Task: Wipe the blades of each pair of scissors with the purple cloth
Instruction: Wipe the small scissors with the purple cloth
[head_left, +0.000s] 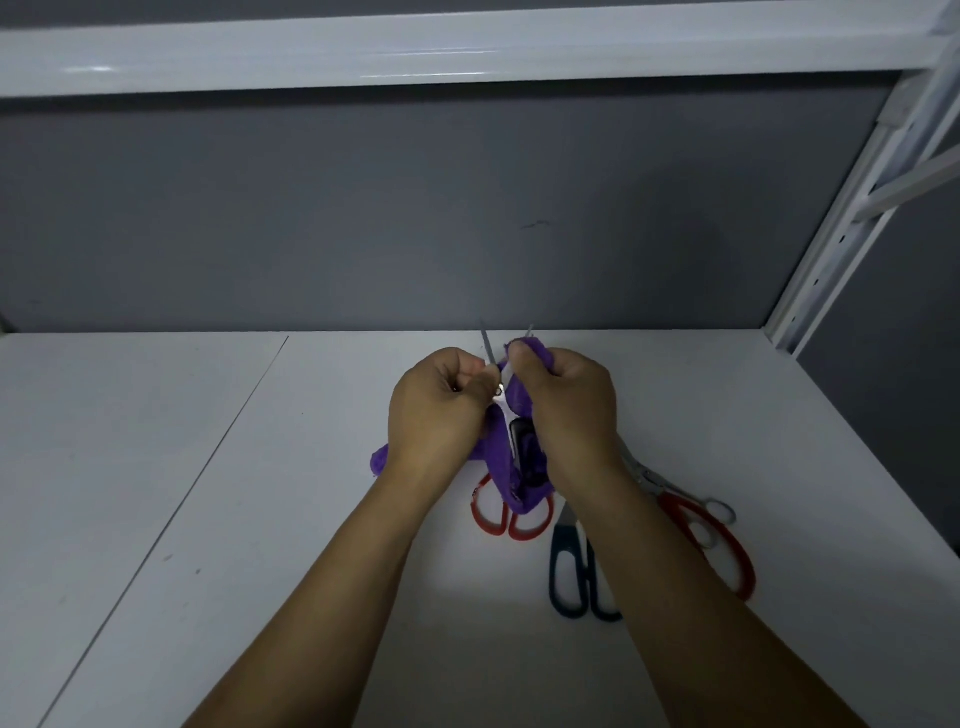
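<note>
**A:** What lies nearest?

**B:** The blue pair (576, 566), flat on the table (234, 493), with its loops toward the person and the right forearm crossing it. Just right of it is a red pair (711, 545). A second red pair (498, 514) lies farther and to the left, and only its loops show below the cloth (501, 452). All three lie within easy reach. I can't tell whether they are done or waiting.

**A:** And the hands?

**B:** They are above the second red pair. The left hand (436, 410) has its fingers curled and pinches a dark pair (524, 447) near the pivot. I think that is to steady it with the blades spread and pointing away from the body. The right hand (571, 405) is closed round the cloth, with its fingertips squeezing a fold of it against the right blade (529, 331). The left blade (487, 348) stands bare.

**A:** Why open the blades?

**B:** Probably so each one can be wiped alone, from pivot to tip, with the edges kept off the skin. The rest of the cloth hangs down past the handle.

**A:** What about the surroundings?

**B:** The table is white with a thin seam running diagonally at the left, and the light is dim. A grey wall (363, 218) stands beyond it, with a white shelf (415, 52) overhead. A slotted white upright (831, 249) rises at the far right.
</note>
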